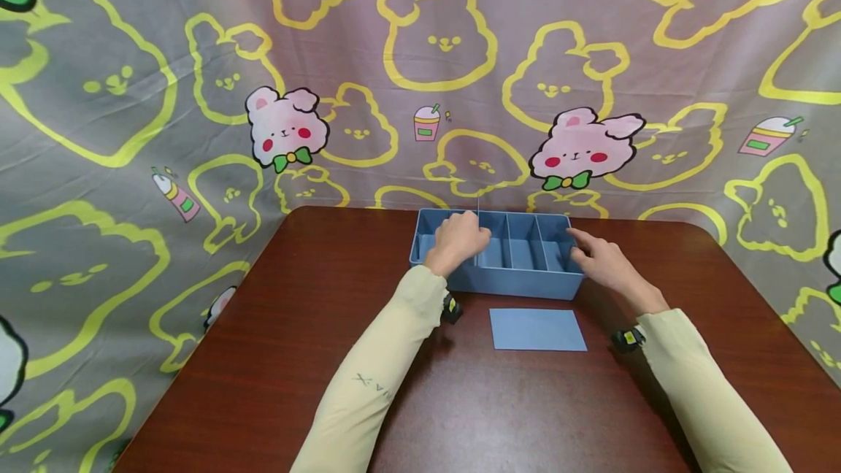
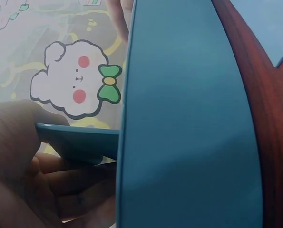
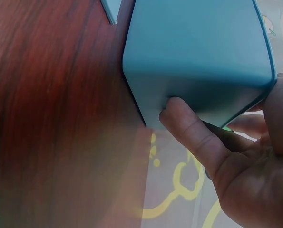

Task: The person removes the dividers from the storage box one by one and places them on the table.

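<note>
A long blue box with an open top and several compartments stands upright toward the back of the table. My left hand reaches over its left part and pinches a thin blue divider panel between thumb and fingers. The panel stands across the box, against the inside of the long front wall, and its far corner sticks up above the rim. At the right end of the box my right hand holds the end wall, thumb on its outer face and index finger at the rim.
A flat light-blue rectangular panel lies on the dark brown wooden table in front of the box. A patterned curtain with cartoon bears hangs behind and beside the table. Both wrists wear small black cameras.
</note>
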{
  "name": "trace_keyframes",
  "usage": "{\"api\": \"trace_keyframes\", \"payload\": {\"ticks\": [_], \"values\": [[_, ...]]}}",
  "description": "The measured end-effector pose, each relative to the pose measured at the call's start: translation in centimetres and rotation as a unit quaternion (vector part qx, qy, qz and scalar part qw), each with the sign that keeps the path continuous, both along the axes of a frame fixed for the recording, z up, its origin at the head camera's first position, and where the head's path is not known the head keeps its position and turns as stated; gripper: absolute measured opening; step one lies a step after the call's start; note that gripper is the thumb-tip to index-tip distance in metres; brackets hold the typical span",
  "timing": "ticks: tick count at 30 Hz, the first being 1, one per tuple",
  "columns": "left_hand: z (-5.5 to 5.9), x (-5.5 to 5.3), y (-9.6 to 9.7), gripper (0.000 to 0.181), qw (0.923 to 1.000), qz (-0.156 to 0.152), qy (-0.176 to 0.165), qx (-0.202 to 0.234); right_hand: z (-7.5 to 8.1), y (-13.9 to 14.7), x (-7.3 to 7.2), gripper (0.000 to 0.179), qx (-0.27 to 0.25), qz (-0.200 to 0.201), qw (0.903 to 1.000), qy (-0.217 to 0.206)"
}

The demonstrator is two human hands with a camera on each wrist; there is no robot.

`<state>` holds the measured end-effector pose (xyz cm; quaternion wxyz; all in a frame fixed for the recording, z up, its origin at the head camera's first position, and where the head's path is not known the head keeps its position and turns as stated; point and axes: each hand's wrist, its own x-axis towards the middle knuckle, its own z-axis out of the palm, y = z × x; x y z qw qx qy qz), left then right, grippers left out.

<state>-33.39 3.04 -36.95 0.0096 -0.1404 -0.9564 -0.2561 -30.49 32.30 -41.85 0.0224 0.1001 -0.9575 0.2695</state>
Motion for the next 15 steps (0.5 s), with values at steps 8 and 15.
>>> {"api": "trace_keyframes", "payload": {"ticks": [8,15], "values": [[0.6,0.2,0.0,0.042,0.9998,0.003,0.018,0.010,-0.2,0.0,-0.2,0.053,0.001,0.003,0.9999,0.011],[1.4,0.5,-0.1,0.038,0.9988,0.004,0.044,0.021,-0.4,0.0,-0.1,0.053,0.005,0.004,0.9999,0.014]]}}
